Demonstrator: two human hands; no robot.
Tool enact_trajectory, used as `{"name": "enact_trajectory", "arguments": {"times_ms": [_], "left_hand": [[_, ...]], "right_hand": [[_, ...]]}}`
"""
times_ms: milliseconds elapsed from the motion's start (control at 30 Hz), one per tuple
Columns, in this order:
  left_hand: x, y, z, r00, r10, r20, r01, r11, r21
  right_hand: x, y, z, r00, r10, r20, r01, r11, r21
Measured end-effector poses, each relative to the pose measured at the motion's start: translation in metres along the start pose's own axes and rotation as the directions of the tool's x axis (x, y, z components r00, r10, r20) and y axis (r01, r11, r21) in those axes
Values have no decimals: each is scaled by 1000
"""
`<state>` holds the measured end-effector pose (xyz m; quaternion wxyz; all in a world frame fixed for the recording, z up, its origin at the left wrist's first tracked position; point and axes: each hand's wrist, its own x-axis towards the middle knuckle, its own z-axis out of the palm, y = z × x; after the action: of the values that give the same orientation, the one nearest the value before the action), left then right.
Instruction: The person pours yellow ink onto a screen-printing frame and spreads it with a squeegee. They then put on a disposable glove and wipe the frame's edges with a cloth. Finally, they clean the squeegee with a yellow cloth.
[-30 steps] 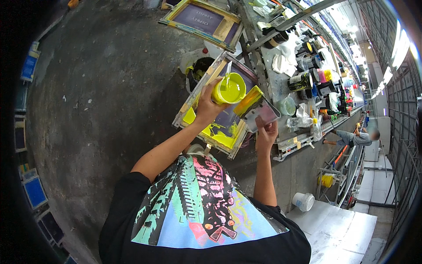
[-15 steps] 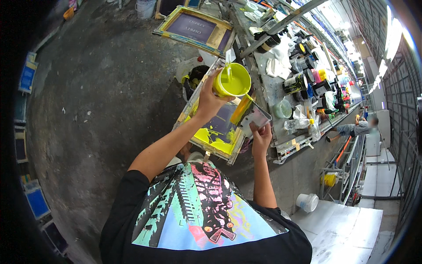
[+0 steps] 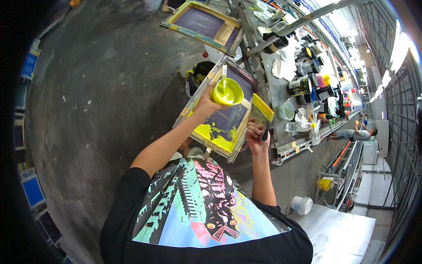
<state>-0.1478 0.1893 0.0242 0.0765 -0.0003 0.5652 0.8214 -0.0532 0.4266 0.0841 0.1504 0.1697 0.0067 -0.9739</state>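
Note:
My left hand [image 3: 207, 103] is closed round a cup of bright yellow ink [image 3: 227, 94], with a pale stirrer [image 3: 224, 71] standing in it. The cup is held over a printing screen [image 3: 220, 121] in a pale frame, with yellow ink pooled and splashed along its lower part. My right hand [image 3: 257, 136] grips a flat metal scraper [image 3: 263, 110] with yellow ink along its top edge, at the screen's right side.
A long bench [image 3: 281, 105] on the right holds several pots, cloths and bottles. A second screen [image 3: 193, 21] lies beyond mine. A bucket [image 3: 198, 75] sits left of my screen. A person [image 3: 360, 134] is at the right. A white bucket [image 3: 301, 204] stands at lower right.
My right hand has turned the scraper, now more upright with the fingers showing, and moved it slightly away from the cup. My left hand has shifted slightly with the cup.

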Motion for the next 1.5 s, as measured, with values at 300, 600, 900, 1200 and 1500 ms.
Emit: {"name": "enact_trajectory", "arguments": {"times_ms": [300, 600, 900, 1200, 1500], "left_hand": [[17, 0, 33, 965, 259, -37, -258, 966, 36], [-10, 30, 44, 894, 448, -15, -423, 854, 303], [-40, 36, 41, 913, 406, -51, -387, 898, 209], [-51, 25, 8, 970, 234, 65, -230, 971, -59], [-69, 49, -45, 992, 119, 42, -108, 972, -208]], "right_hand": [[0, 18, 16, 995, -94, -18, 81, 929, -361], [8, 3, -1, 929, -357, -91, 215, 727, -652], [22, -32, -27, 837, -534, -119, 289, 617, -732], [35, -71, -58, 629, -766, -131, 368, 442, -818], [69, -120, -96, 641, -757, 127, -400, -471, -787]]}}
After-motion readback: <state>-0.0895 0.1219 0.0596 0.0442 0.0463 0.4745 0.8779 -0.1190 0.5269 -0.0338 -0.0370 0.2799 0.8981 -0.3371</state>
